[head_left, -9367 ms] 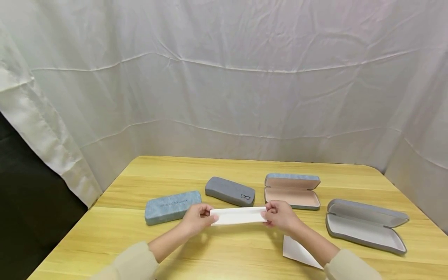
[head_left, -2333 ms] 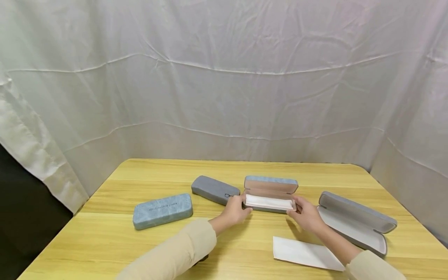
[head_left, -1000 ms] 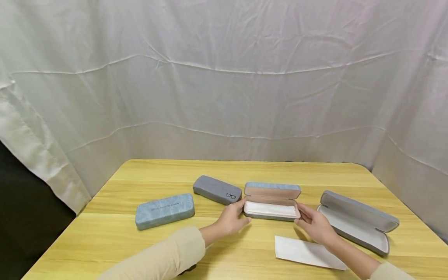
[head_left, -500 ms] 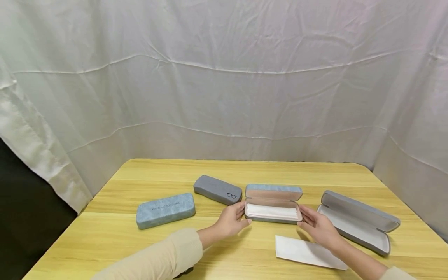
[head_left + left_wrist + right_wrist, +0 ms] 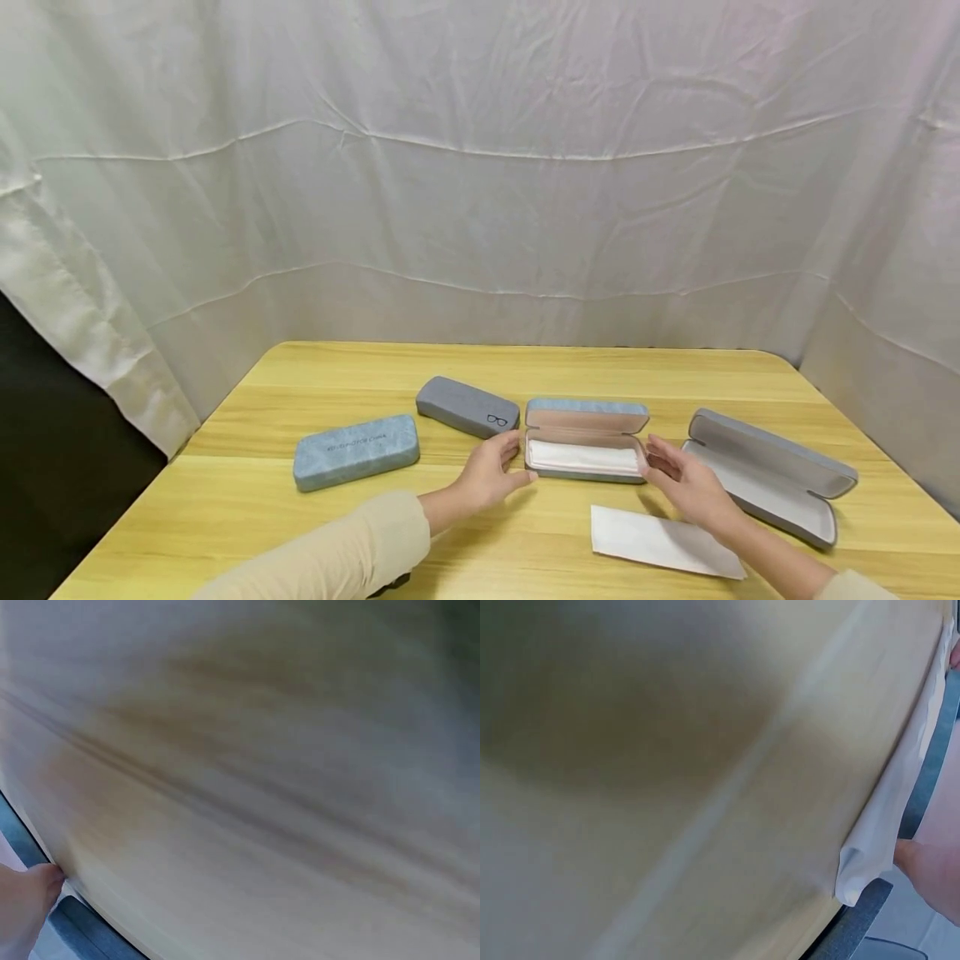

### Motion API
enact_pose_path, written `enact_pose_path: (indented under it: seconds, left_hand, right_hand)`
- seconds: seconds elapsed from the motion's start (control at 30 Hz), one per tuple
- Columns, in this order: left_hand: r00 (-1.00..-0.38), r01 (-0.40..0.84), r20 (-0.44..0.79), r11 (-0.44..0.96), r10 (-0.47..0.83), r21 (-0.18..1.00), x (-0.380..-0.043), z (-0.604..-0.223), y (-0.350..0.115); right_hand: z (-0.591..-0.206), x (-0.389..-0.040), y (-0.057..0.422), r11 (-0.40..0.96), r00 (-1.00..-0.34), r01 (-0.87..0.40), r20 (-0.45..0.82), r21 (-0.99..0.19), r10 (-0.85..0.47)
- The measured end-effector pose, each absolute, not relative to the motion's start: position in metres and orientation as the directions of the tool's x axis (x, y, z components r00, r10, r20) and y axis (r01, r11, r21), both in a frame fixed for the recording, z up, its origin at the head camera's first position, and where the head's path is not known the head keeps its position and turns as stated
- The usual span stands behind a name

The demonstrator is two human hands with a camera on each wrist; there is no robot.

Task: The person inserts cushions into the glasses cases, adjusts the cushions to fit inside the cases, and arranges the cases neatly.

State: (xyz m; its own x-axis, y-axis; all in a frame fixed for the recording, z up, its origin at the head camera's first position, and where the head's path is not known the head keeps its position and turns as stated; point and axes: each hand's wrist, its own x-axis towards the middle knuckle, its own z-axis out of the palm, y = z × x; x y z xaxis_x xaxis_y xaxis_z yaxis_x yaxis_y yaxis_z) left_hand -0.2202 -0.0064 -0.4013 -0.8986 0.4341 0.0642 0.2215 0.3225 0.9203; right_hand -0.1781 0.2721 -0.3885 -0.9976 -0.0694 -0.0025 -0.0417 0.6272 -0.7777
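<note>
"Pale curtain point(image 5: 480, 208) folds are hanging behind the wooden table point(image 5: 510, 554), and the open blue case point(image 5: 587, 407) is sitting on the wood between two hands. What are they doing?"

"To my eye, they're steadying or squaring the case. Working well there probably means using light, even pressure from both ends, guiding the base rather than the lid, so the white cloth point(image 5: 583, 456) inside isn't shifting."

"Are they gripping it?"

"No, I'm not seeing a pinch. Left hand point(image 5: 483, 475) and right hand point(image 5: 693, 492) are both holding their thumbs apart from loosely bent fingers. I can't tell whether any fingertip is touching the case; the wrist views aren't settling it."

"So where's the case lying, exactly?"

"It's lying between them: the left fingertips are hovering just beside its left end, the right ones just beside its right. Its lid is leaning back, and the cloth is lying lengthwise in the base, beyond both thumbs."

"And the loose white sheet point(image 5: 663, 540)?"

"That's lying flat, nearer the person, close by the right wrist. I'd be watching that forearm, since brushing the sheet could be an easy slip."
</note>
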Motion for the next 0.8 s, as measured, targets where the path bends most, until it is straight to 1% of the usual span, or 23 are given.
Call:
enact_pose_path:
  seconds: [0.1, 0.37, 0.47, 0.6, 0.8]
  left_hand:
    - [-0.905, 0.226, 0.063, 0.349, 0.421, 0.91, -0.223, -0.402, -0.007]
    - [-0.909, 0.249, 0.063, 0.415, 0.413, 0.875, -0.228, -0.403, 0.0]
    - [-0.907, 0.269, 0.076, 0.429, 0.414, 0.863, -0.231, -0.405, 0.002]
    - [-0.905, 0.285, 0.093, 0.432, 0.414, 0.856, -0.235, -0.406, 0.005]
    - [-0.918, 0.242, 0.086, 0.373, 0.388, 0.896, -0.236, -0.405, 0.007]
  right_hand:
    - [-0.387, -0.181, 0.273, 0.648, -0.999, -0.036, 0.013, -0.761, -0.04]
    - [-0.385, -0.188, 0.269, 0.63, -1.0, -0.023, 0.031, -0.776, 0.002]
    - [-0.381, -0.193, 0.267, 0.628, -1.0, -0.012, 0.018, -0.778, 0.004]
    - [-0.376, -0.199, 0.264, 0.615, -0.999, 0.031, -0.032, -0.788, 0.009]
    - [-0.373, -0.207, 0.261, 0.562, -0.995, 0.094, -0.088, -0.822, 0.038]
